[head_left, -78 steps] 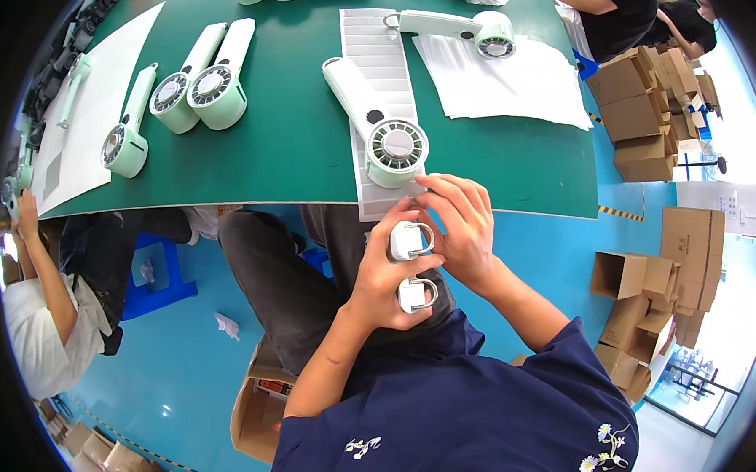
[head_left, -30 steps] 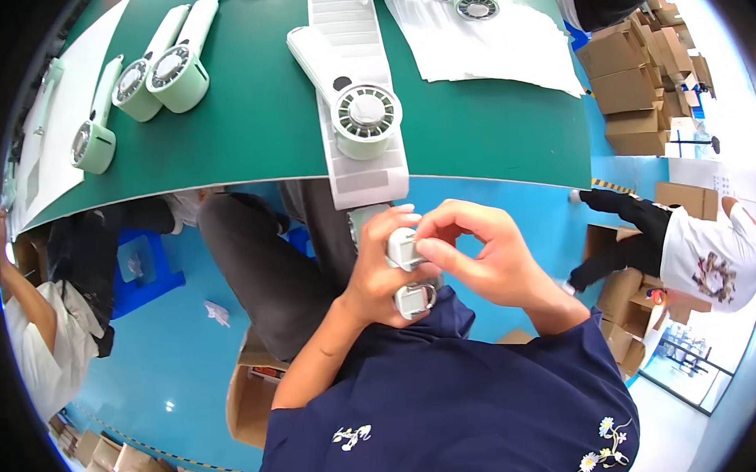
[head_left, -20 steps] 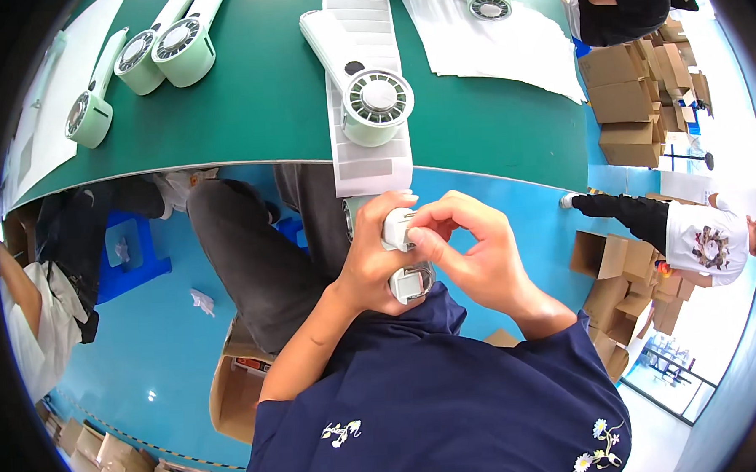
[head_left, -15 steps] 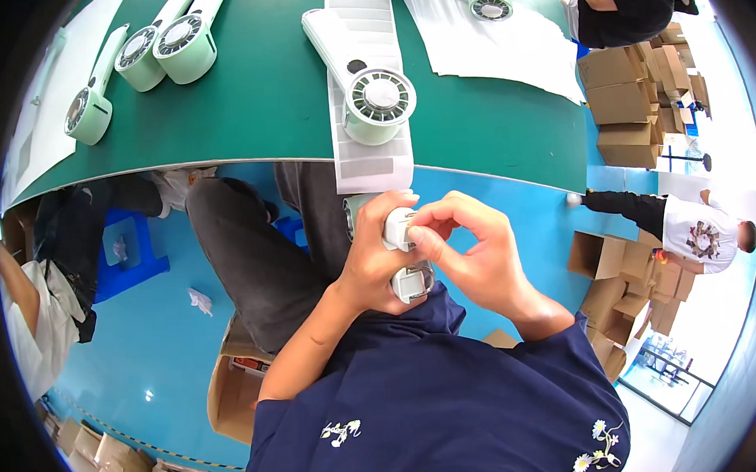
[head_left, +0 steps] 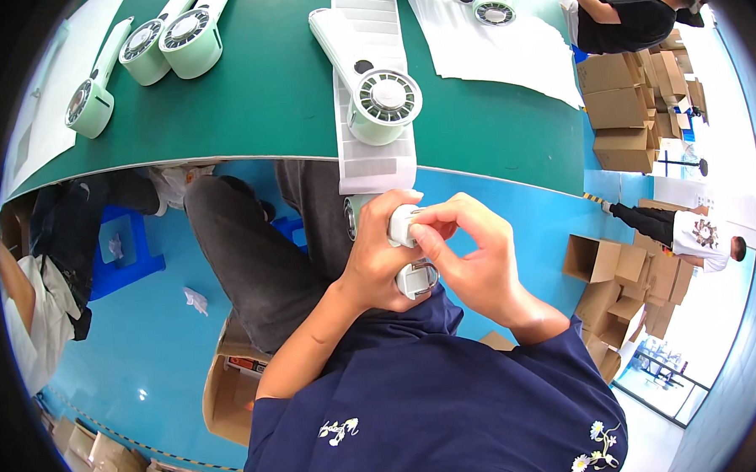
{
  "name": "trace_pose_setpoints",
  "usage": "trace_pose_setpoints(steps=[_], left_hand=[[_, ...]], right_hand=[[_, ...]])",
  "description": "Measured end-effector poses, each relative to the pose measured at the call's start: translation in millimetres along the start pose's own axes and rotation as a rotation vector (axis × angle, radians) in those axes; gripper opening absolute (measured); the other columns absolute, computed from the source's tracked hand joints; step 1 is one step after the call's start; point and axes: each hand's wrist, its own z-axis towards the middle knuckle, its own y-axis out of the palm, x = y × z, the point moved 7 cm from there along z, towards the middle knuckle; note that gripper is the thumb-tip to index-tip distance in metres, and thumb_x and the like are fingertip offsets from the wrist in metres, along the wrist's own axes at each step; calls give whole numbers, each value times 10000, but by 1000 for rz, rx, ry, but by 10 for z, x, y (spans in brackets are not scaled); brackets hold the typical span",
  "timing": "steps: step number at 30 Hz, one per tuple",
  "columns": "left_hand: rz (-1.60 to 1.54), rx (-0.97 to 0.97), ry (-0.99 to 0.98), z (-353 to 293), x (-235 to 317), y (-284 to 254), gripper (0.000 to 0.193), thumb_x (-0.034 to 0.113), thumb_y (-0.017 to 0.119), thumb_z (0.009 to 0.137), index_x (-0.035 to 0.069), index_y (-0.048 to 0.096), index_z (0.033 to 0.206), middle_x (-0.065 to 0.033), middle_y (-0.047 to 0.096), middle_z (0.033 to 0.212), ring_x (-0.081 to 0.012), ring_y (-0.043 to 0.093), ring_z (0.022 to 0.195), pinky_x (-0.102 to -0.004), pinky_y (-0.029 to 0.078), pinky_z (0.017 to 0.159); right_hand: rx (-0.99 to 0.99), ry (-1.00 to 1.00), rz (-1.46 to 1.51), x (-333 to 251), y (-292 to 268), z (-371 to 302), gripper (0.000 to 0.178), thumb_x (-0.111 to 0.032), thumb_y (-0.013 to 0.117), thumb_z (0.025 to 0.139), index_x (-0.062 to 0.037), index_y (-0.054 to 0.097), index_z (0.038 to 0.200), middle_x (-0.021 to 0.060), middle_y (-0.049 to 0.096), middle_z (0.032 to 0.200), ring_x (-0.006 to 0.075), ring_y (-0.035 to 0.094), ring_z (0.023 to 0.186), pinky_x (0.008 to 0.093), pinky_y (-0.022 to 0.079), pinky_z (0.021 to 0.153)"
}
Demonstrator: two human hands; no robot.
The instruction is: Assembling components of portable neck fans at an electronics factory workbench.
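Observation:
Over my lap, my left hand is wrapped round two pale handheld fans, and their handle ends poke out past its fingers. The upper handle end is white and blocky. On the lower handle end a metal loop shows. Part of a green fan head peeks out on the far side of that hand. My right hand has thumb and forefinger pinched on the upper handle end; any small piece between them is hidden. Ahead, a mint handheld fan lies on a strip of pale labels hanging over the table edge.
The green table carries more fans and white sheets. A cardboard box stands by my left side, and a blue stool is beyond it. Other people and stacked cartons are at the right.
The upper handle end has turned slightly under my right fingers, and its slotted face no longer shows. Both hands stay in about the same place. A person at the far right has moved.

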Motion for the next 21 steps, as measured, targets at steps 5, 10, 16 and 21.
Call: trace_pose_setpoints(steps=[5, 10, 16, 21], left_hand=[[-5, -4, 3, 8, 5, 13, 463, 192, 850, 496, 46, 739, 921, -248, 480, 1363, -414, 517, 1200, -471, 429, 968], [12, -19, 10, -20, 36, 37, 465, 201, 853, 501, 40, 744, 923, -251, 481, 1359, -409, 521, 1204, -474, 428, 969], [9, 1, 13, -58, 24, 56, 444, 214, 860, 510, 48, 741, 904, -254, 483, 1352, -412, 525, 1209, -477, 431, 960], [30, 1, 42, 18, 12, 43, 442, 231, 863, 524, 50, 726, 904, -258, 496, 1339, -433, 525, 1210, -496, 428, 975]], right_hand=[[46, -74, -101, -50, -16, -21, 131, 21, 769, 844, 1, 709, 959, 98, 682, 852, 178, 657, 743, 295, 533, 679], [109, -165, -299, -175, -19, -114, 158, 33, 781, 807, -16, 720, 945, 97, 668, 827, 215, 658, 725, 313, 533, 651], [161, -188, -403, -213, 12, -169, 165, 16, 791, 789, -36, 731, 934, 86, 667, 828, 245, 651, 727, 336, 518, 631], [168, -184, -449, -272, -14, -111, 159, 1, 791, 791, -41, 730, 931, 86, 663, 825, 254, 651, 731, 344, 520, 633]])
